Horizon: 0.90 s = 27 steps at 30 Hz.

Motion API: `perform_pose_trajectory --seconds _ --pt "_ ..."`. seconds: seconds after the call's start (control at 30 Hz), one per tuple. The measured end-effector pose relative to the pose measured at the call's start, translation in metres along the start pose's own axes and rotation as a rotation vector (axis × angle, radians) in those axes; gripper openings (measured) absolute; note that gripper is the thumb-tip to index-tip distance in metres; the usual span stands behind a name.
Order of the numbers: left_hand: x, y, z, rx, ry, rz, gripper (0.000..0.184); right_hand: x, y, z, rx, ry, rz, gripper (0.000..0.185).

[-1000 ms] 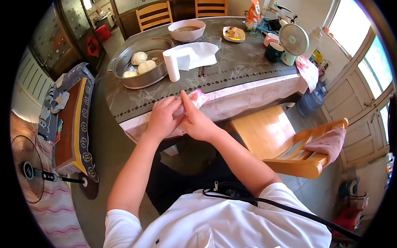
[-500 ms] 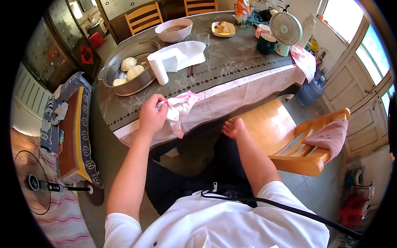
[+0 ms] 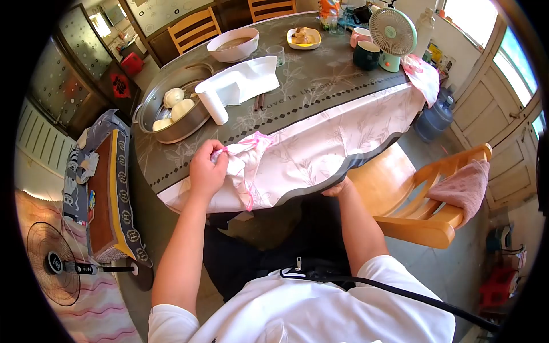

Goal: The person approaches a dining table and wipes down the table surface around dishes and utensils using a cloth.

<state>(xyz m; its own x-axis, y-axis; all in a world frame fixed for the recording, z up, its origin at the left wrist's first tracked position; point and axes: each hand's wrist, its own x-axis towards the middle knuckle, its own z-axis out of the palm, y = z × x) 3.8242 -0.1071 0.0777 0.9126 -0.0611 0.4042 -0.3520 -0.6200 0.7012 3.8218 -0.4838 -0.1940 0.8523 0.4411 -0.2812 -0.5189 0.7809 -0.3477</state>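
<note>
My left hand (image 3: 207,170) is closed around a white and pink cloth (image 3: 246,163), which hangs loosely down over the table's front edge. My right hand (image 3: 338,187) is at the hanging hem of the pale tablecloth (image 3: 309,160), beside the wooden chair; its fingers are hidden behind the hem, which stands out from the table there. Beyond my left hand lie a partly unrolled white paper roll (image 3: 211,106) and a round metal steamer pan (image 3: 183,127) with several white buns (image 3: 182,108). A pair of dark chopsticks (image 3: 259,103) rests near the paper.
Farther back are a white bowl (image 3: 233,46), a glass (image 3: 276,55), a yellow-rimmed dish (image 3: 303,39), a dark mug (image 3: 366,55) and a small green fan (image 3: 392,34). The wooden chair (image 3: 386,174) stands close on the right. A black floor fan (image 3: 54,263) is at left.
My right hand has moved in behind the tablecloth's hem, and the hem has swung outward over the chair seat. My left hand still holds the cloth. The view has shifted slightly.
</note>
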Motion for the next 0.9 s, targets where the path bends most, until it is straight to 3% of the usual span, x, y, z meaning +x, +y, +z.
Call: perform_pose_trajectory --seconds 0.07,0.1,0.2,0.23,0.33,0.57,0.67,0.77,0.9 --pt "-0.001 0.0 -0.001 -0.001 -0.006 0.001 0.014 0.004 -0.007 0.005 -0.203 0.061 0.003 0.049" --pt "-0.001 -0.001 -0.001 -0.006 -0.012 -0.004 0.014 0.004 -0.008 0.008 -0.068 0.11 -0.041 0.05" --pt "0.0 -0.004 -0.001 -0.005 -0.002 0.008 0.014 0.013 -0.017 0.029 -0.431 0.005 -0.355 0.054" --pt "-0.001 -0.005 -0.001 -0.002 0.003 0.016 0.014 0.011 -0.015 0.041 -0.291 0.177 -0.347 0.059" --pt "-0.002 -0.001 -0.001 -0.014 0.003 0.01 0.014 0.009 -0.023 0.061 -0.296 0.364 -0.361 0.065" --pt "-0.002 0.003 -0.003 -0.019 -0.003 0.009 0.014 -0.007 -0.039 0.134 -0.177 0.289 -0.29 0.061" --pt "-0.003 0.001 -0.002 -0.012 0.006 0.018 0.014 0.017 -0.04 0.117 -0.298 0.157 -0.507 0.054" --pt "-0.003 0.001 -0.002 -0.019 0.002 0.016 0.014 0.033 -0.047 0.102 -0.132 0.263 -0.451 0.05" --pt "-0.003 0.001 -0.002 -0.001 0.008 0.026 0.013 0.029 -0.053 0.085 -0.171 0.363 -0.378 0.051"
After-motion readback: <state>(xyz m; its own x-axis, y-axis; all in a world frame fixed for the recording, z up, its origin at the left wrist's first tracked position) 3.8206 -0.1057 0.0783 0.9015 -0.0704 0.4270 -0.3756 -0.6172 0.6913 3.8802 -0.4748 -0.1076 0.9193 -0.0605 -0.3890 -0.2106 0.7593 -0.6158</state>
